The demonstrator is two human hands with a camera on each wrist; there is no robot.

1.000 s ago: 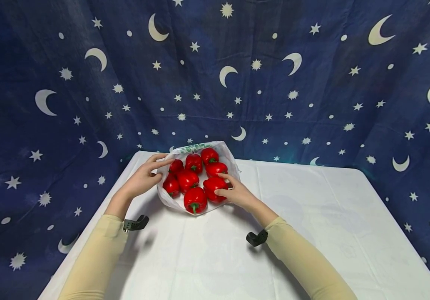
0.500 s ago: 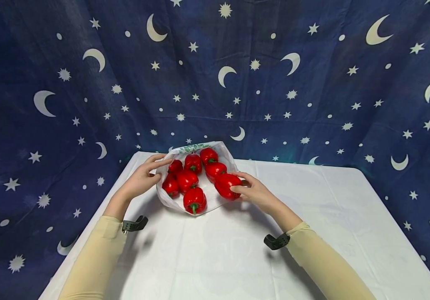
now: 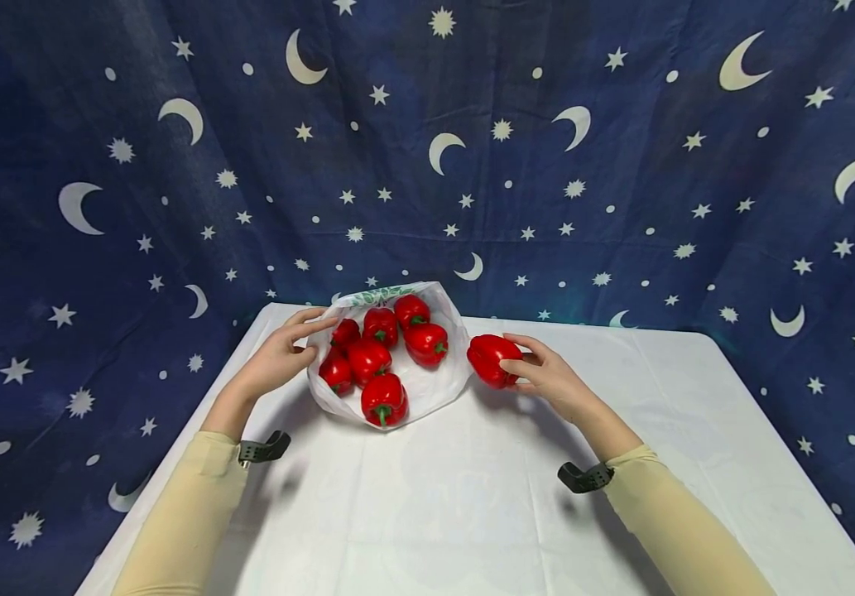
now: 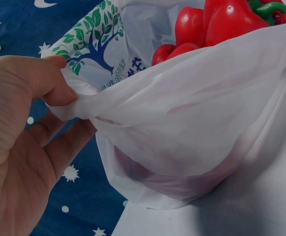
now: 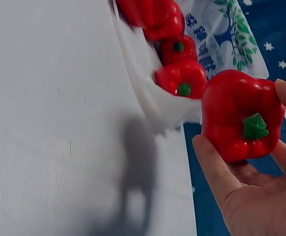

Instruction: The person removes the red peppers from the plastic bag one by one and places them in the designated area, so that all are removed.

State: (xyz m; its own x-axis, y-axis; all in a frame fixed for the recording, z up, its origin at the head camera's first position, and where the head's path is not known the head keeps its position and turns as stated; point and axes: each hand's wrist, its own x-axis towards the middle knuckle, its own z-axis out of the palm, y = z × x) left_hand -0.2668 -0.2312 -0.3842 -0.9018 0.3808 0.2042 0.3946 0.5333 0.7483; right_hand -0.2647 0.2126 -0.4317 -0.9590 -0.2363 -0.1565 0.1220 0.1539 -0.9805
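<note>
A white plastic bag (image 3: 442,382) with a green and blue tree print lies with its mouth wide, several red bell peppers (image 3: 369,361) inside it. My left hand (image 3: 276,361) pinches the bag's rim at its left side; the left wrist view shows the gathered plastic (image 4: 86,104) between thumb and fingers. Just right of the bag, my right hand (image 3: 557,385) holds one red bell pepper (image 3: 488,361) between thumb and fingertips. Its green stem (image 5: 255,128) faces the right wrist camera. A shadow on the cloth suggests this pepper is raised above the table.
A white cloth covers the table (image 3: 427,513), which stretches to the right and front of the bag. Behind it hangs a dark blue curtain (image 3: 516,273) with moons and stars. Black camera mounts (image 3: 583,478) sit on both wrists.
My right hand has lifted one bell pepper from the bag's right side and carried it rightward past the rim. My left hand stays at the bag's edge.
</note>
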